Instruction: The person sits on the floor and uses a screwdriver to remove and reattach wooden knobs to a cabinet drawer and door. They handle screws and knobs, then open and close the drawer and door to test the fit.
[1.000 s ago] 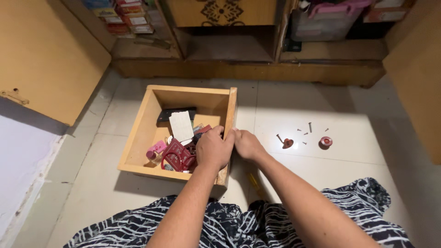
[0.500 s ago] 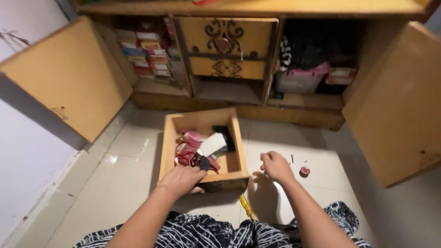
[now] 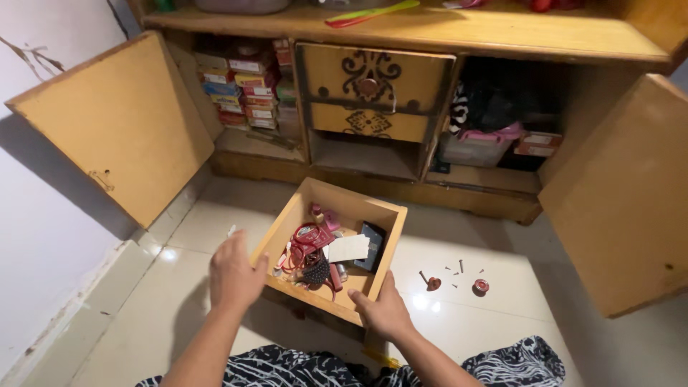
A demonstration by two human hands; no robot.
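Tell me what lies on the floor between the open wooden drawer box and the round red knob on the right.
In the head view, between the wooden drawer box and the round red knob lie a second red knob and a few small screws on pale tile.

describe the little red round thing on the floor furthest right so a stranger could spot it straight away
Start at the loose wooden drawer on the pale tiled floor in front of the cabinet, with the right hand on its near edge. To its right lie scattered small screws and two red pieces. The red disc is the rightmost, flat and ring-like, while the other red piece has a stem.
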